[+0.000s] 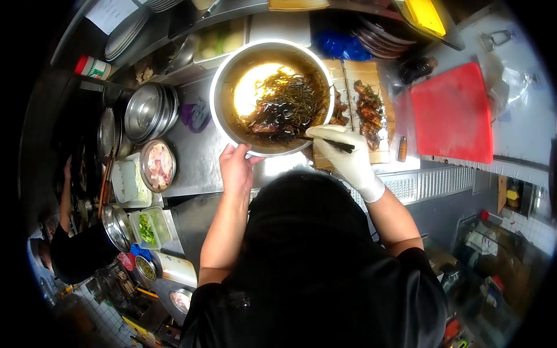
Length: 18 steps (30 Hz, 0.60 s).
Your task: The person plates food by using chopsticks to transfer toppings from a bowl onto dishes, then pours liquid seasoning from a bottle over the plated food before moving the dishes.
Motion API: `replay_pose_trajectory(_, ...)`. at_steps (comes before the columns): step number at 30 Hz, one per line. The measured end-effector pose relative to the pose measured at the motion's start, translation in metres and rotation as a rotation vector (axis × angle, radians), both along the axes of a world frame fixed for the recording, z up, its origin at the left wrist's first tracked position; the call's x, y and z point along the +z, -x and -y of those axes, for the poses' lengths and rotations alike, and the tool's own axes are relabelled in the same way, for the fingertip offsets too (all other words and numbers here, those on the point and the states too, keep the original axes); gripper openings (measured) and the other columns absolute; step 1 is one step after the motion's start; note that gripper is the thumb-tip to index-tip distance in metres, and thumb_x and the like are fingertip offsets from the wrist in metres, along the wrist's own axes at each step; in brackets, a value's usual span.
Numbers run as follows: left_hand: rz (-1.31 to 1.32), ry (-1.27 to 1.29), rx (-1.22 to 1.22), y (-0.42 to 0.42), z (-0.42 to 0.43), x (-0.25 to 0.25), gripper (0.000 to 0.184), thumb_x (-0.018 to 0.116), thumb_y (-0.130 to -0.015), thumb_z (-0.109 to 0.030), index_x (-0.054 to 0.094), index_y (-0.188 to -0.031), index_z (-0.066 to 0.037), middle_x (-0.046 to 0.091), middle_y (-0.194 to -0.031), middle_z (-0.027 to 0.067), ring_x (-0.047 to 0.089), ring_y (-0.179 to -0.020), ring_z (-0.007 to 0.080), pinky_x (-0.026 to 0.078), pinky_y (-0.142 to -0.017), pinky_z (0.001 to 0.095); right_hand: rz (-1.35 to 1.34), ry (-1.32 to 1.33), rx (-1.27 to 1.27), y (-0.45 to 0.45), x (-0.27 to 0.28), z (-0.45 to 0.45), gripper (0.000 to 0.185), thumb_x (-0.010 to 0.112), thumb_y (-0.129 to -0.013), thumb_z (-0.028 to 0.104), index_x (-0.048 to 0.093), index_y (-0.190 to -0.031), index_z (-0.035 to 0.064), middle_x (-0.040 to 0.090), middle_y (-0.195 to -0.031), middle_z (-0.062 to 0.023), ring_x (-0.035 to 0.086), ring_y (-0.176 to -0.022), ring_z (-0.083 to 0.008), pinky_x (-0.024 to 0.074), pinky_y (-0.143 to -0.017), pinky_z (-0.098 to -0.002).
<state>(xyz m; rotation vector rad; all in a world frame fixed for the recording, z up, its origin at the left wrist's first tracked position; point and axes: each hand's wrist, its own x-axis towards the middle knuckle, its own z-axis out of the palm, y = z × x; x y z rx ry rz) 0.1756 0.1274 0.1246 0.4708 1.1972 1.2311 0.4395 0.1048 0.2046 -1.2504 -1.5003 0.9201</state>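
Note:
A large round metal bowl (pixel 216 107) with a pale rim holds dark sauce and a heap of thin, dark herb-like stems (pixel 299 93), with glossy brown pieces among them. My bare left hand (pixel 236 165) grips the near-left rim. In a white glove, my right hand (pixel 342 148) closes around a black-handled utensil (pixel 339 145) at the near-right rim; its other end points into the bowl, and I cannot make out its head. Right of the bowl, browned, glazed meat (pixel 369 113) with bits of herb lies on brown paper (pixel 380 153).
A red cutting board (pixel 452 113) lies to the right, near a dark bottle (pixel 418 68). Stacked metal bowls (pixel 145 110) and a bowl of raw meat (pixel 158 165) stand left. A tub of greens (pixel 148 227) sits lower down. Another person (pixel 81 249) works at far left.

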Motion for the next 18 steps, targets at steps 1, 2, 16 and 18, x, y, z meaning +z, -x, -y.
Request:
replay_pose_trajectory(1,0.012,-0.007,-0.012,-0.004,0.000,0.003,0.025,0.054,-0.091,0.003,0.063,-0.113,0.007,0.072,-0.104,0.0158,0.074,-0.083,0.0250,0.068,-0.065,0.0363,-0.039,0.002,-0.032,0.000,-0.006,-0.001,0.020,0.073,-0.090,-0.001,0.078,-0.108,0.0046,0.077,-0.107,-0.0111,0.073,-0.097,-0.0172,0.0577,-0.086,-0.0272)
replay_pose_trajectory(2,0.005,0.005,-0.011,-0.007,0.001,0.007,0.024,0.053,-0.091,0.003,0.064,-0.112,0.007,0.072,-0.103,0.0158,0.074,-0.083,0.0249,0.067,-0.066,0.0366,-0.077,0.004,-0.063,0.000,-0.013,-0.002,0.019,0.073,-0.090,0.000,0.078,-0.107,0.0046,0.077,-0.107,-0.0107,0.073,-0.096,-0.0166,0.0579,-0.085,-0.0268)
replay_pose_trajectory(16,-0.030,0.030,-0.061,-0.011,-0.002,-0.002,0.025,0.053,-0.092,0.002,0.063,-0.114,0.004,0.071,-0.104,0.0140,0.073,-0.086,0.0242,0.067,-0.066,0.0372,-0.998,0.269,-0.442,-0.078,-0.039,-0.020,0.026,0.065,-0.099,0.008,0.064,-0.118,-0.0106,0.071,-0.107,-0.0182,0.073,-0.094,-0.0279,0.0623,-0.090,-0.0398)
replay_pose_trajectory(18,-0.029,0.032,-0.063,-0.007,-0.004,-0.008,0.024,0.055,-0.093,0.001,0.062,-0.115,0.004,0.071,-0.105,0.0139,0.073,-0.087,0.0243,0.068,-0.068,0.0389,-1.003,0.214,-0.439,-0.105,-0.029,-0.012,0.024,0.064,-0.099,0.007,0.064,-0.116,-0.0108,0.070,-0.109,-0.0191,0.072,-0.097,-0.0291,0.0624,-0.090,-0.0404)
